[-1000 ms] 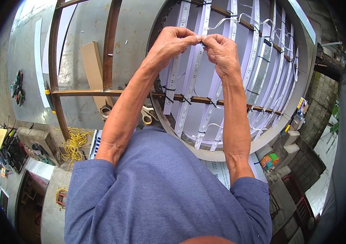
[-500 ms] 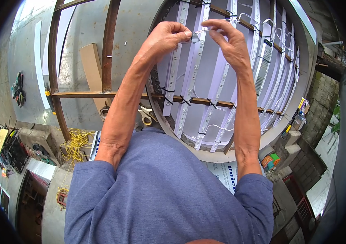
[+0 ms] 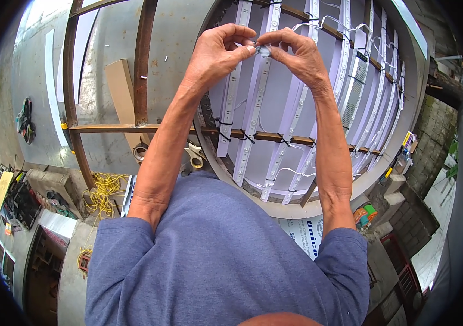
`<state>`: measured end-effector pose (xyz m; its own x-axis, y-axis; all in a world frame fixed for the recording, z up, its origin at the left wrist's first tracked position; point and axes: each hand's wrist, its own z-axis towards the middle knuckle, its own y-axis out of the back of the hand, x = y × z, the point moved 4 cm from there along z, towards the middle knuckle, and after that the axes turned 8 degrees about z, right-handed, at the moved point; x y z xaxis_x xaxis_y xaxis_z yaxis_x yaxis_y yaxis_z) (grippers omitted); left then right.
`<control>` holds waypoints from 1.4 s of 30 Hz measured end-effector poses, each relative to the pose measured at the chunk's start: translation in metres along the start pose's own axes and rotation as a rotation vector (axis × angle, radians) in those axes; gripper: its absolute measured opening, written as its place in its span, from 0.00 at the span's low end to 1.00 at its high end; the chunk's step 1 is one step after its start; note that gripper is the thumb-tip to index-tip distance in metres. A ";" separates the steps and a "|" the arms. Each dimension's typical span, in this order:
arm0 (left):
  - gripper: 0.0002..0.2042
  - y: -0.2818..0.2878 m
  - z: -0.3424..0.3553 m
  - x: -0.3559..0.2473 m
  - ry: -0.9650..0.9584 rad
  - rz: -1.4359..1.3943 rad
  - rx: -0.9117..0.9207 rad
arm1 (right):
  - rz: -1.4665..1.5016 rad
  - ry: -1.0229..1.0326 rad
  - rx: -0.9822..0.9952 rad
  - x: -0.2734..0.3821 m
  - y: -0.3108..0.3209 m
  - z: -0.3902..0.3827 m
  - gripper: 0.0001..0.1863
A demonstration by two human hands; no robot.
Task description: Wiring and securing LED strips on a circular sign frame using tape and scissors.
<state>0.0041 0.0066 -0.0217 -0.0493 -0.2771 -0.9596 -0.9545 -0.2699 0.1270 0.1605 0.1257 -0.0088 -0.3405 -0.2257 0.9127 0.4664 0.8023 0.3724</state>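
Observation:
My left hand (image 3: 226, 54) and my right hand (image 3: 294, 57) meet high over a round metal housing (image 3: 282, 208). Both pinch a small grey piece (image 3: 263, 51), possibly tape, with thin wire ends at it, too small to make out exactly. Beneath them, several white LED strips (image 3: 250, 136) run lengthwise across rusty crossbars (image 3: 264, 134), fastened with black ties and joined by white wires (image 3: 305, 170). A perforated metal power unit (image 3: 353, 89) sits among the strips to the right of my hands.
Left lie a rusty frame (image 3: 144, 92), a cardboard strip (image 3: 120, 87), scissors (image 3: 194, 155), a tape roll (image 3: 139, 153) and yellow cable (image 3: 103, 195) on the ground. Small tools (image 3: 394, 163) lie beside the housing's right edge, near concrete blocks (image 3: 392, 200).
My left hand has shifted left and upward. My right hand moved up and right with fingers parting, then came back down to pinch at the grey piece again.

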 end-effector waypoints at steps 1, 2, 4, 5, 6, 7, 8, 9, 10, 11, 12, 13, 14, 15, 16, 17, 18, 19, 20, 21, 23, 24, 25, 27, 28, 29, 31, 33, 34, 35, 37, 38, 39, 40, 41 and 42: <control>0.15 0.000 0.001 -0.002 -0.031 0.024 0.004 | 0.055 0.034 -0.025 -0.001 0.001 0.000 0.11; 0.16 0.000 0.001 -0.005 -0.062 0.050 0.007 | 0.111 0.070 -0.050 -0.002 0.001 0.000 0.11; 0.16 0.000 0.003 -0.009 -0.052 0.133 0.023 | 0.143 0.051 -0.067 -0.006 0.001 0.001 0.11; 0.15 0.000 0.002 -0.010 -0.041 0.215 0.037 | 0.176 0.033 -0.083 -0.007 0.000 0.001 0.11; 0.15 -0.001 0.002 -0.010 -0.041 0.216 0.036 | 0.177 0.033 -0.083 -0.007 -0.001 0.001 0.11; 0.14 0.000 0.002 -0.012 -0.046 0.246 0.006 | 0.187 0.032 -0.084 -0.005 -0.001 0.001 0.11; 0.13 0.000 0.001 -0.013 -0.050 0.277 -0.027 | 0.197 0.032 -0.084 -0.004 -0.001 0.002 0.10; 0.13 0.000 0.000 -0.014 -0.050 0.278 -0.029 | 0.197 0.034 -0.083 -0.002 0.000 0.002 0.10; 0.11 0.000 -0.001 -0.013 -0.017 0.259 -0.065 | 0.117 0.000 -0.047 0.000 0.000 0.002 0.11; 0.10 0.001 -0.002 -0.013 0.016 0.240 -0.099 | 0.036 -0.035 -0.013 0.001 -0.001 0.001 0.11; 0.10 0.000 -0.002 -0.011 0.015 0.240 -0.100 | 0.036 -0.034 -0.013 0.001 0.000 0.001 0.11; 0.09 -0.001 -0.001 -0.009 0.005 0.214 -0.120 | 0.013 -0.022 -0.015 0.002 0.000 0.001 0.11; 0.09 -0.001 -0.002 -0.007 -0.004 0.188 -0.138 | -0.009 -0.011 -0.019 0.002 -0.001 0.000 0.11; 0.09 -0.002 -0.002 -0.006 -0.004 0.188 -0.137 | -0.009 -0.012 -0.020 0.002 -0.002 0.001 0.11; 0.09 -0.002 -0.002 -0.006 -0.015 0.184 -0.151 | 0.037 -0.030 -0.043 0.001 -0.003 0.001 0.11; 0.09 -0.002 -0.002 -0.006 -0.026 0.179 -0.166 | 0.083 -0.046 -0.065 -0.001 -0.003 0.001 0.11; 0.09 -0.003 -0.002 -0.006 -0.026 0.180 -0.166 | 0.084 -0.046 -0.065 -0.003 -0.003 0.002 0.11; 0.09 -0.003 -0.002 -0.008 -0.040 0.203 -0.180 | 0.065 -0.023 -0.059 -0.004 -0.003 0.004 0.12; 0.09 -0.003 -0.003 -0.010 -0.054 0.226 -0.195 | 0.045 0.001 -0.052 -0.005 -0.004 0.005 0.12; 0.09 -0.004 -0.004 -0.011 -0.055 0.228 -0.196 | 0.046 0.002 -0.052 -0.007 -0.005 0.006 0.12; 0.09 -0.004 -0.005 -0.011 -0.090 0.233 -0.221 | 0.039 0.057 -0.105 -0.007 -0.003 0.006 0.14; 0.09 -0.004 -0.005 -0.012 -0.089 0.233 -0.222 | 0.040 0.058 -0.104 -0.007 -0.004 0.007 0.14; 0.09 -0.004 -0.004 -0.013 -0.089 0.236 -0.215 | 0.028 0.044 -0.113 -0.007 -0.004 0.007 0.14; 0.09 -0.005 -0.004 -0.013 -0.087 0.238 -0.211 | 0.018 0.032 -0.118 -0.002 -0.005 0.007 0.15; 0.10 -0.005 -0.003 -0.012 -0.091 0.248 -0.218 | -0.002 0.002 -0.109 0.000 -0.005 0.007 0.15; 0.11 -0.006 -0.002 -0.012 -0.096 0.257 -0.222 | -0.023 -0.030 -0.103 0.002 -0.005 0.006 0.16; 0.10 -0.009 0.000 -0.012 -0.049 0.241 -0.195 | -0.013 -0.088 -0.089 0.002 -0.005 0.006 0.15; 0.10 -0.009 0.001 -0.010 -0.001 0.227 -0.172 | -0.002 -0.143 -0.072 0.001 -0.007 0.006 0.15; 0.11 -0.009 0.003 -0.007 0.020 0.177 -0.160 | -0.002 -0.074 -0.110 0.002 -0.008 0.007 0.14; 0.11 -0.010 0.004 -0.006 0.040 0.126 -0.147 | -0.003 -0.007 -0.149 0.005 -0.009 0.007 0.14; 0.12 -0.007 0.009 -0.005 0.109 0.126 -0.126 | 0.014 0.015 -0.226 0.010 -0.012 0.005 0.12; 0.13 -0.005 0.010 -0.004 0.178 0.131 -0.109 | 0.034 0.040 -0.302 0.014 -0.012 0.003 0.11; 0.14 -0.006 0.012 -0.001 0.165 0.146 -0.114 | 0.034 0.041 -0.300 0.014 -0.014 0.002 0.11; 0.14 -0.005 0.011 -0.001 0.165 0.146 -0.116 | -0.035 0.158 -0.315 0.018 -0.016 0.000 0.09; 0.14 -0.006 0.012 -0.002 0.172 0.137 -0.096 | -0.106 0.273 -0.332 0.021 -0.017 -0.002 0.08; 0.14 -0.006 0.012 -0.002 0.178 0.128 -0.077 | -0.106 0.272 -0.334 0.020 -0.017 -0.002 0.08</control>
<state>0.0062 0.0199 -0.0234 -0.1092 -0.4698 -0.8760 -0.9182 -0.2900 0.2700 0.1475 0.1070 0.0031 -0.1940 -0.4700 0.8611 0.6940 0.5547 0.4591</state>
